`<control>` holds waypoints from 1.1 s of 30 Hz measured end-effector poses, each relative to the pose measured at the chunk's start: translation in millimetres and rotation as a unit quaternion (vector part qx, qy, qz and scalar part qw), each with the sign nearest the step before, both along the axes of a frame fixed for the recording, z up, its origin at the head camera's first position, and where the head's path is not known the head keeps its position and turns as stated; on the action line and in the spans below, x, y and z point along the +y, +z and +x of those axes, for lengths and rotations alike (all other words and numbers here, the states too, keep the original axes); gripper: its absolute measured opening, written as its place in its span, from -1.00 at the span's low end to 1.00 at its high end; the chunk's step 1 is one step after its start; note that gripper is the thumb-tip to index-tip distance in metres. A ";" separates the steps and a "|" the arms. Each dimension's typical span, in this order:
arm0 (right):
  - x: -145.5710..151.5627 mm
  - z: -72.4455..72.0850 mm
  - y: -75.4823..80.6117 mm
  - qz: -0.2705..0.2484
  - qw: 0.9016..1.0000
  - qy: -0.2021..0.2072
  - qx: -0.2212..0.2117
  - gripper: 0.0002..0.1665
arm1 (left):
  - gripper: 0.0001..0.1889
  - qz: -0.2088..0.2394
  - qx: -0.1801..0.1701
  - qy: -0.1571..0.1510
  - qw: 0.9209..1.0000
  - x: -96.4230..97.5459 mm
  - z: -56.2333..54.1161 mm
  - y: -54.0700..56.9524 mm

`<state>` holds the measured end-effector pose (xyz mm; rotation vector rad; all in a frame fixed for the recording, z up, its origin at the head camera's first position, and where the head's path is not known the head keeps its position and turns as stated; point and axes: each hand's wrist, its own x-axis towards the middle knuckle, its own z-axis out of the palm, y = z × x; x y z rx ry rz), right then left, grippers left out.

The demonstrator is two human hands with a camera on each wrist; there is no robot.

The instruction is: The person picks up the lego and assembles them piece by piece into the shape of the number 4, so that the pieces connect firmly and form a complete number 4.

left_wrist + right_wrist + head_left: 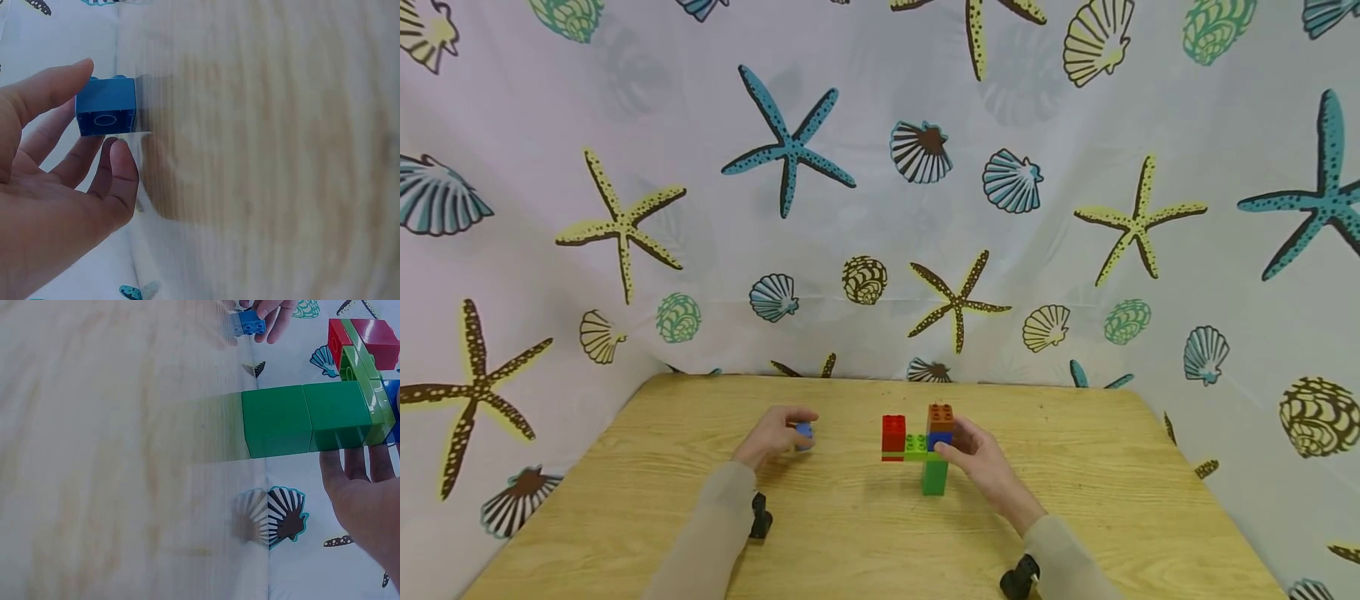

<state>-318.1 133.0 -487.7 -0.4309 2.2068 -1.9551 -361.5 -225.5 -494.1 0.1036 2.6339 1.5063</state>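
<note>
My left hand (772, 435) holds a light blue brick (106, 106) between thumb and fingers, close against the table at the left. The brick lies on its side, with studs showing at its far edge in the left wrist view. Right of it stands a brick structure: two stacked green bricks (278, 422) as a column, a flat lime green piece (369, 381) across the top, and a red brick (893, 435) on the left end. Above the column sit a dark blue brick (938, 440) and an orange-brown brick (940, 417). My right hand (988, 468) grips the structure around the dark blue brick, thumb in front.
The wooden table (850, 542) runs back to a white curtain (865, 225) printed with starfish and shells. A lime green studded brick (916, 444) sits between the red and dark blue bricks. Black wrist mounts (762, 517) are strapped on both forearms.
</note>
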 end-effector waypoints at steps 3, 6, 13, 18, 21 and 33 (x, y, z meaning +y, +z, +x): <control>0.5 -0.1 -0.4 0.000 1.000 0.000 0.000 -0.29 | -0.45 0.003 0.000 0.000 1.000 -0.6 0.3 -1.5; 0.4 0.3 0.3 -0.001 1.000 0.001 0.001 -0.28 | -0.42 0.004 0.000 0.000 1.000 -2.7 1.2 -2.5; 0.2 0.0 0.7 -0.007 1.000 0.003 0.003 -0.27 | -0.44 0.005 -0.008 0.013 1.000 -5.5 2.0 -4.0; 0.5 -0.5 0.2 -0.003 1.000 0.000 0.000 -0.28 | -0.49 0.002 -0.003 0.017 1.000 -5.0 1.7 -3.9; 0.2 -0.5 -0.3 -0.001 1.000 0.001 0.003 -0.29 | -0.48 0.000 -0.001 0.014 1.000 -4.7 2.9 -2.5; 0.9 -0.2 -0.7 -0.004 1.000 0.005 0.007 -0.31 | -0.51 0.017 0.026 -0.037 0.999 11.6 10.4 17.6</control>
